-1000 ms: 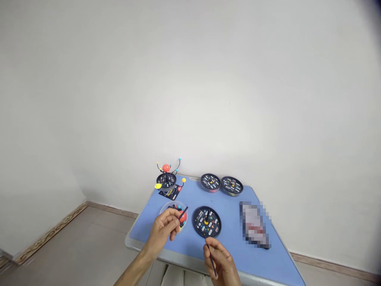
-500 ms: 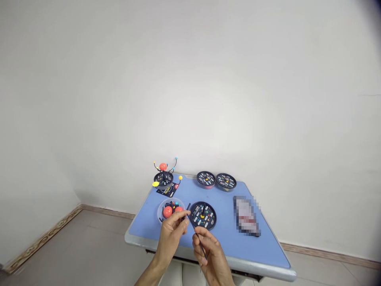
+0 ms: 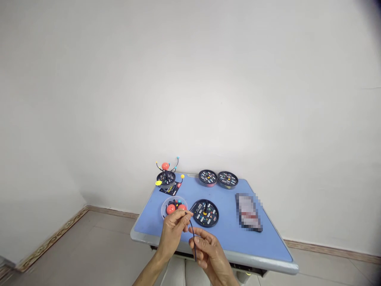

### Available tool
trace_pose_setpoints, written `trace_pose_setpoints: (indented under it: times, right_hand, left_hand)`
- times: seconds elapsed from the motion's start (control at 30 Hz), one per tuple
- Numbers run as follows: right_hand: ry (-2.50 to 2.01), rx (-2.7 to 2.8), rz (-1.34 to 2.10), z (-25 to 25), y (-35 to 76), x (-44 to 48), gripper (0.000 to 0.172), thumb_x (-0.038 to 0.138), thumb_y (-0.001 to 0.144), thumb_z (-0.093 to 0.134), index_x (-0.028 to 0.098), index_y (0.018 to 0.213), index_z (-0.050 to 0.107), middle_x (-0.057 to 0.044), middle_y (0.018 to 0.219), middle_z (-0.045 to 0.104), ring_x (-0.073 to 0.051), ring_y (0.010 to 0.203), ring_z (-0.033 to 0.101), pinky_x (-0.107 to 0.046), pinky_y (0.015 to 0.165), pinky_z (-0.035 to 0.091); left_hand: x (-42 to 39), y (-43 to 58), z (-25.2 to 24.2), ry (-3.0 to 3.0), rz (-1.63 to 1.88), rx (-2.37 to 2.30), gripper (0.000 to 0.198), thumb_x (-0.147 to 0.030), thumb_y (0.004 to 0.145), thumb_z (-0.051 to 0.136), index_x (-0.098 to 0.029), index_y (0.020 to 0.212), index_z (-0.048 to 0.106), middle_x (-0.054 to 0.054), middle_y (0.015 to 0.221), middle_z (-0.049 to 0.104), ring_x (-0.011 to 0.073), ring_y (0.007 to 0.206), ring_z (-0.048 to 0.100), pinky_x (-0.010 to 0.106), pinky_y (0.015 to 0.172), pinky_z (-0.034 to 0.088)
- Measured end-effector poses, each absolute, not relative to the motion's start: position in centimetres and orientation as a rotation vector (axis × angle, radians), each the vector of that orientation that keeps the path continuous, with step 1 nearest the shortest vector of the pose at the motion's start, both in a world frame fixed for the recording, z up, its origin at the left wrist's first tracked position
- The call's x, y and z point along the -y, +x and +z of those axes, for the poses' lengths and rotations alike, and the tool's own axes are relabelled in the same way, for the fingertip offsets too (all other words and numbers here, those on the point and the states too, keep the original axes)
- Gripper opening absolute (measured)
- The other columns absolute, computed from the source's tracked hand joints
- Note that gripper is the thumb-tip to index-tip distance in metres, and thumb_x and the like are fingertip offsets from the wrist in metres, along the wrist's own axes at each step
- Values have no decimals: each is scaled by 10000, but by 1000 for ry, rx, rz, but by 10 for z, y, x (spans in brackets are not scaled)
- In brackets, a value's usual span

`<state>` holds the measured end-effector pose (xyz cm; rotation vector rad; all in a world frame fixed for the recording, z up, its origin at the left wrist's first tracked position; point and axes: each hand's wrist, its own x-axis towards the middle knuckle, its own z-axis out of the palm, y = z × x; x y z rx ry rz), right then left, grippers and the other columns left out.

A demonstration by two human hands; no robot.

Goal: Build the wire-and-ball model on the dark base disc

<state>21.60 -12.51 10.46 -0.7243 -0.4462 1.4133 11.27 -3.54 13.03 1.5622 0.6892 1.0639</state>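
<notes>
A thin, dark, slightly curved rod (image 3: 192,230) runs between my two hands near the table's front edge. My left hand (image 3: 173,229) pinches its upper end between thumb and fingers. Around its lower part, the fingers of my right hand (image 3: 210,249) are closed. Just beyond them lies a black round base (image 3: 213,221) printed with planets, a short post standing at its centre. Partly hidden behind my left hand is a clear bowl (image 3: 162,206) with red balls (image 3: 170,209), dark rods and small coloured beads.
An assembled solar system model (image 3: 165,167) stands at the back left beside a black card (image 3: 172,189). Two lidded round tubs (image 3: 207,177) sit at the back of the blue table (image 3: 238,246). A blurred-out flat packet (image 3: 249,212) lies at the right.
The rod has turned more upright between my hands, its lower end swinging left. My right hand has shifted slightly on it. The whole view has moved a little.
</notes>
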Motion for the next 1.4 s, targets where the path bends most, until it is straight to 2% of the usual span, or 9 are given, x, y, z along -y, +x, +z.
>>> trace_pose_setpoints:
  times: [0.23, 0.4, 0.53, 0.67, 0.83, 1.0, 1.17, 1.33, 1.4]
  right_hand:
    - [-784, 574, 1428, 114, 215, 131, 349, 412, 628, 850, 112, 652, 673, -18, 585, 608, -20, 398, 354, -157, 343, 180]
    - [-774, 587, 1321, 119, 222, 135, 344, 439, 677, 821, 135, 674, 661, 15, 578, 573, -27, 392, 352, -160, 338, 247]
    - [-786, 555, 1229, 123, 233, 140, 331, 430, 691, 820, 145, 691, 652, 15, 629, 578, -31, 421, 374, -154, 356, 291]
    - [-824, 531, 1156, 124, 238, 142, 333, 431, 675, 833, 154, 712, 652, 8, 676, 589, -45, 463, 402, -152, 365, 317]
    - [-882, 553, 1097, 122, 237, 143, 327, 468, 701, 802, 172, 748, 672, -11, 731, 590, -86, 534, 470, -169, 381, 362]
    - [-966, 698, 996, 122, 229, 145, 318, 489, 749, 747, 174, 789, 725, -82, 970, 622, -139, 648, 554, -219, 444, 449]
    - [-948, 773, 955, 121, 224, 145, 266, 448, 773, 731, 183, 764, 747, -39, 822, 621, -122, 567, 552, -251, 533, 493]
    - [-919, 659, 940, 124, 222, 146, 252, 435, 729, 772, 185, 753, 759, -28, 809, 626, -117, 559, 541, -233, 517, 464]
    - [-915, 609, 932, 127, 220, 146, 247, 431, 718, 781, 188, 752, 757, -24, 804, 624, -111, 556, 525, -228, 516, 457]
  left_hand:
    - [37, 113, 130, 1585, 1010, -632, 319, -481, 805, 663, -174, 815, 746, -16, 618, 541, 105, 515, 499, 224, 513, 432]
    - [36, 100, 128, 1627, 1043, -664, 282, -430, 808, 664, -181, 907, 751, 7, 729, 614, 100, 543, 514, 226, 544, 456]
    - [42, 83, 124, 1652, 1024, -680, 260, -411, 823, 641, -181, 886, 743, -12, 659, 562, 108, 551, 503, 228, 547, 456]
    - [52, 74, 114, 1507, 986, -650, 282, -377, 817, 663, -216, 1047, 694, -21, 688, 560, 115, 576, 516, 220, 530, 458]
    - [62, 74, 110, 1426, 978, -659, 226, -378, 777, 697, -174, 872, 722, -21, 581, 559, 105, 498, 504, 222, 516, 449]
    - [70, 80, 115, 1540, 1017, -648, 185, -323, 814, 646, -169, 859, 737, -13, 603, 565, 99, 498, 491, 207, 507, 432]
    - [75, 82, 121, 1786, 1067, -645, 115, -201, 806, 640, -196, 837, 750, 27, 711, 672, 151, 670, 585, 244, 671, 486]
    - [77, 87, 115, 1371, 973, -505, 360, -295, 787, 734, -208, 1130, 671, 28, 794, 673, 133, 626, 615, 225, 586, 495]
    - [77, 91, 113, 1203, 940, -428, 388, -355, 781, 758, -185, 1117, 666, 24, 754, 677, 108, 537, 604, 216, 546, 486]
